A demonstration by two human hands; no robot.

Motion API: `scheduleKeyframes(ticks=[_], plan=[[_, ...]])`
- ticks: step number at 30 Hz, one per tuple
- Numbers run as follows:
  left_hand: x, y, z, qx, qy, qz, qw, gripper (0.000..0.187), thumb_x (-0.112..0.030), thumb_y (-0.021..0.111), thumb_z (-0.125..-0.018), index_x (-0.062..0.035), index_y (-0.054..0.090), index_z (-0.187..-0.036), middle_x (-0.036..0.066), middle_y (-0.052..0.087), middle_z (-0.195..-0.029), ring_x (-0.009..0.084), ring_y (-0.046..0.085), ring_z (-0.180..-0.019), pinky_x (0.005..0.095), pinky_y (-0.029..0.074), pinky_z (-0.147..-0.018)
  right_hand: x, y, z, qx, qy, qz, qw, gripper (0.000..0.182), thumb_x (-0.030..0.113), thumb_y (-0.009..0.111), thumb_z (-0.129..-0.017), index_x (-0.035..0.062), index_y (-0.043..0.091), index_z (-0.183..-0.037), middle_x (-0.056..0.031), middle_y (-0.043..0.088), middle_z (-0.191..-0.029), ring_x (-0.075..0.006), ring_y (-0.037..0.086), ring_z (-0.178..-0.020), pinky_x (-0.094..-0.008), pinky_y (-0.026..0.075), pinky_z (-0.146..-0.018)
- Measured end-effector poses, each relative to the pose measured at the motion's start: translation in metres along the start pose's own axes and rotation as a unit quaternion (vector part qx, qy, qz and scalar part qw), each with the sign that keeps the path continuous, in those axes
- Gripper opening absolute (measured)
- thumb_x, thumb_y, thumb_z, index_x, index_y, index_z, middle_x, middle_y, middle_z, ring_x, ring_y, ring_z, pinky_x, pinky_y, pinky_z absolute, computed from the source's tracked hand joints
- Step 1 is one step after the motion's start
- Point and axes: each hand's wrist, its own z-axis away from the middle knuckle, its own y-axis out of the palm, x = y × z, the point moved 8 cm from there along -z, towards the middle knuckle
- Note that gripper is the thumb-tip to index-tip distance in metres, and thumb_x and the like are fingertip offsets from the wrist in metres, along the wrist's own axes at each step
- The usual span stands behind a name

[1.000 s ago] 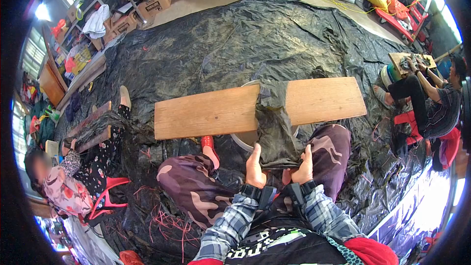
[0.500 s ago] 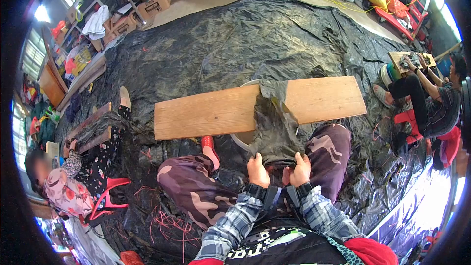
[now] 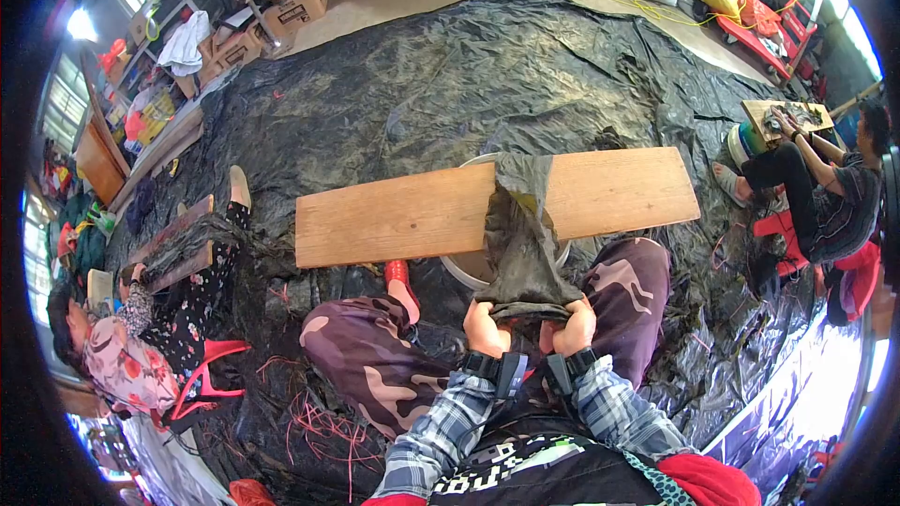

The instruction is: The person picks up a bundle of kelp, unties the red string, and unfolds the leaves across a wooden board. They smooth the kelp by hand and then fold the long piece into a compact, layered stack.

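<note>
A dark grey, wet-looking sheet of cloth (image 3: 521, 253) lies over the middle of a wooden plank (image 3: 394, 215) and stretches down toward me. My left hand (image 3: 487, 329) grips its near edge at the left corner, and my right hand (image 3: 574, 326) grips the right corner. Both hands are closed, with the edge pulled into a thick band between them. Under the plank stands a white bucket (image 3: 457, 271) with murky brownish contents; the cloth and plank hide part of it.
Crumpled black plastic sheeting (image 3: 403, 84) covers the floor. At left, a person (image 3: 131, 356) works at a dark-draped board (image 3: 178, 244); at right, another person (image 3: 825, 187) works over a plank (image 3: 806, 117). Pink strings (image 3: 328, 431) lie near my left knee.
The cloth's hanging part has drawn narrower and tauter, and its near edge is now gathered into a band. My hands have turned inward around it. The right-hand person's hands have shifted slightly.
</note>
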Motion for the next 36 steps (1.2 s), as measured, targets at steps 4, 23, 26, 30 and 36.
scheduleKeyframes(ticks=[4, 23, 26, 30, 36], plan=[[-0.005, 0.012, 0.002, -0.014, -0.027, 0.074, 0.997, 0.032, -0.034, 0.058, -0.089, -0.0087, 0.06, -0.109, 0.01, 0.065, -0.105, 0.028, 0.065, -0.088, 0.0447, 0.054, -0.075, -0.001, 0.015, 0.018, 0.006, 0.124, -0.009, 0.992, 0.044, 0.053, 0.05, -0.088, 0.0148, 0.064, -0.105, -0.0016, 0.068, -0.094, -0.0246, 0.065, -0.077, -0.0377, 0.05, -0.05], [0.008, -0.014, -0.024, 0.001, 0.113, -0.087, 0.99, 0.025, -0.016, 0.049, -0.097, 0.0011, 0.057, -0.113, 0.011, 0.065, -0.104, 0.0234, 0.064, -0.091, 0.0372, 0.052, -0.078, 0.011, 0.008, 0.008, 0.032, -0.083, 0.072, 0.993, 0.025, -0.002, 0.046, -0.084, 0.0082, 0.056, -0.104, -0.0041, 0.063, -0.087, -0.0178, 0.061, -0.061, -0.0307, 0.05, -0.044], [0.007, -0.01, -0.022, 0.026, 0.109, -0.073, 0.991, 0.025, -0.009, 0.048, -0.095, 0.0021, 0.057, -0.116, 0.011, 0.064, -0.106, 0.0221, 0.061, -0.095, 0.0353, 0.049, -0.083, 0.01, 0.005, 0.005, 0.025, -0.051, 0.069, 0.996, 0.031, -0.006, 0.042, -0.078, 0.0079, 0.057, -0.101, -0.0046, 0.062, -0.087, -0.0196, 0.061, -0.061, -0.0324, 0.051, -0.044], [0.004, 0.0, -0.013, 0.062, 0.063, -0.023, 0.996, 0.028, -0.005, 0.047, -0.093, 0.0032, 0.056, -0.118, 0.011, 0.062, -0.111, 0.0231, 0.059, -0.1, 0.0369, 0.048, -0.089, -0.005, -0.01, 0.0, -0.032, 0.031, 0.035, 0.998, 0.028, 0.0, 0.042, -0.074, 0.008, 0.059, -0.095, -0.0049, 0.062, -0.087, -0.0239, 0.061, -0.064, -0.0366, 0.052, -0.044], [0.01, -0.012, -0.025, 0.007, 0.025, -0.013, 1.0, 0.035, -0.023, 0.049, -0.096, -0.0011, 0.054, -0.123, 0.014, 0.063, -0.115, 0.0298, 0.063, -0.099, 0.0437, 0.05, -0.089, -0.001, 0.021, 0.021, 0.005, 0.138, -0.05, 0.989, 0.032, 0.029, 0.051, -0.086, 0.0066, 0.062, -0.106, -0.0084, 0.065, -0.1, -0.0266, 0.064, -0.083, -0.0418, 0.055, -0.066]])
